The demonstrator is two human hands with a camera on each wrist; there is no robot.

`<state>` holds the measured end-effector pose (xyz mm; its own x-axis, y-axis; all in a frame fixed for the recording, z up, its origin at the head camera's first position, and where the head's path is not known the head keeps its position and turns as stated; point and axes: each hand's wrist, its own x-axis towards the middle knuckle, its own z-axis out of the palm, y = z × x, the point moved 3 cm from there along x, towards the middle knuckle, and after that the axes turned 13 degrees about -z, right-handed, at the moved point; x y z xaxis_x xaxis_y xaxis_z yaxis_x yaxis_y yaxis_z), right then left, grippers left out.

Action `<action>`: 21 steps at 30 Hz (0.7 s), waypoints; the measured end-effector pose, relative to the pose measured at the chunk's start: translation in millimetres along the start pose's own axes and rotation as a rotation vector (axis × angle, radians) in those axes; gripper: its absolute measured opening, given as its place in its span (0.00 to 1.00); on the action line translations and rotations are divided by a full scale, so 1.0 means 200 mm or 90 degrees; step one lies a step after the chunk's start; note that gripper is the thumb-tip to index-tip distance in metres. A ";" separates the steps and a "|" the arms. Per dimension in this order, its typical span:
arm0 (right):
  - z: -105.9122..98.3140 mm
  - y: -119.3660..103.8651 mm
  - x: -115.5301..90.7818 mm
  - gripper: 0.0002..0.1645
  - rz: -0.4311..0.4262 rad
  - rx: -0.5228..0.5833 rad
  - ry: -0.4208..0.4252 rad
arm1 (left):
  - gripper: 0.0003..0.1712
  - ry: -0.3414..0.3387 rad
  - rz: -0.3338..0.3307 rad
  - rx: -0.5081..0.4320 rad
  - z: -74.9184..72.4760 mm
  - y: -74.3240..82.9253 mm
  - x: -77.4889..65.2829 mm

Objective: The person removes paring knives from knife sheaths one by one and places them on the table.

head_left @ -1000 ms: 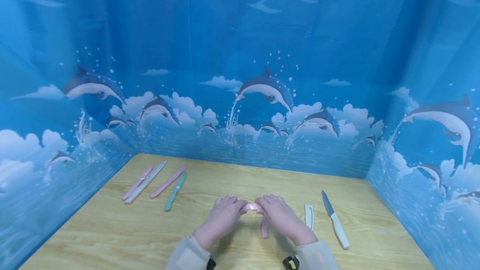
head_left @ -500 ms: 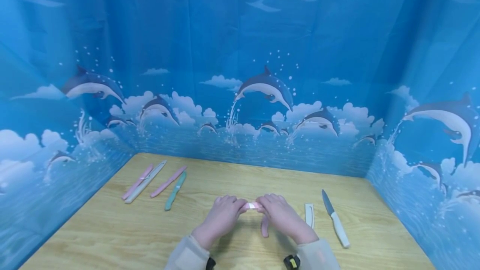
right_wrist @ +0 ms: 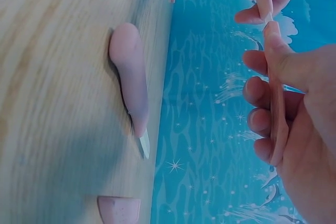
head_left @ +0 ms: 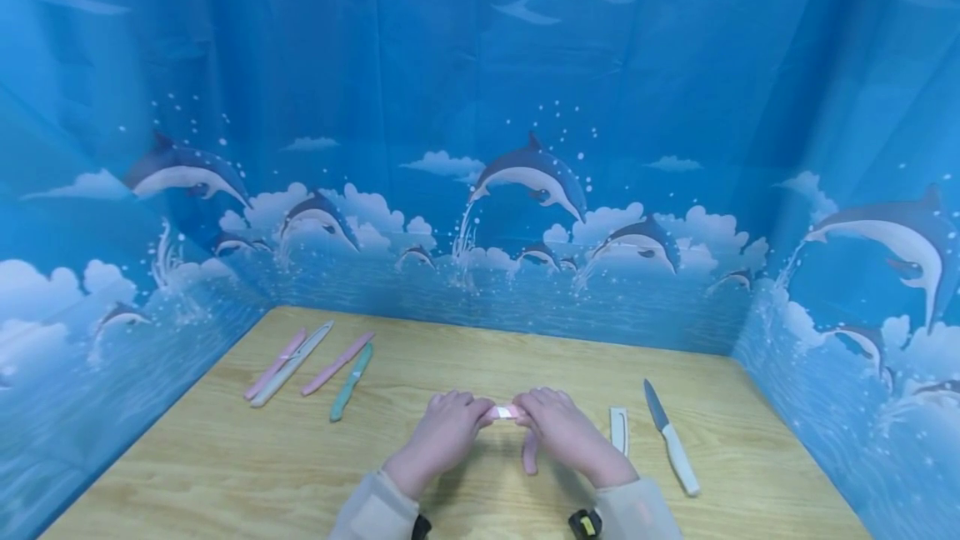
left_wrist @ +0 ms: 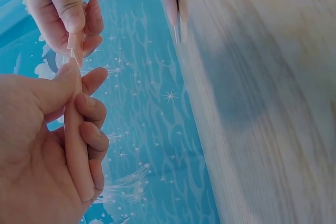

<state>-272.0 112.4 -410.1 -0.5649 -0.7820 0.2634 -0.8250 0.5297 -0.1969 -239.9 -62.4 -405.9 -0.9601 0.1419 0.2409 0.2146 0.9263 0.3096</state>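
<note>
My two hands meet over the table, each gripping one end of a pink knife with a white section showing between them. The left hand (head_left: 446, 436) curls its fingers around the smooth pink handle (left_wrist: 79, 156). In the right hand (head_left: 566, 432) is the flatter pink part (right_wrist: 278, 114), pinched by the thumb near its inner end. Whether that part is a sheath I cannot tell for sure. Below the right hand lies another pink-handled knife (right_wrist: 130, 77), its pale blade partly visible; the head view shows only its handle (head_left: 529, 452).
A white knife (head_left: 671, 440) with a bare grey blade lies at the right, beside a white sheath (head_left: 618, 430). At the left rest a pink knife (head_left: 276, 363), a white knife (head_left: 292, 365), another pink knife (head_left: 337, 363) and a green knife (head_left: 351, 382). A blue dolphin curtain (head_left: 480, 298) surrounds the table.
</note>
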 end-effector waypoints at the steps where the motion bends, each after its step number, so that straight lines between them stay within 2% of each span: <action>1: 0.00 0.00 0.00 0.22 -0.001 0.000 0.000 | 0.16 -0.001 -0.001 -0.001 0.00 0.00 0.00; 21: -0.01 0.00 0.00 0.16 -0.006 -0.017 0.001 | 0.17 -0.028 -0.017 -0.013 0.02 -0.01 0.00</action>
<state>-271.1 113.7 -407.8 -0.5570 -0.7866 0.2666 -0.8305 0.5310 -0.1686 -241.2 -63.1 -409.5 -0.9725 0.1329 0.1915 0.1918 0.9230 0.3335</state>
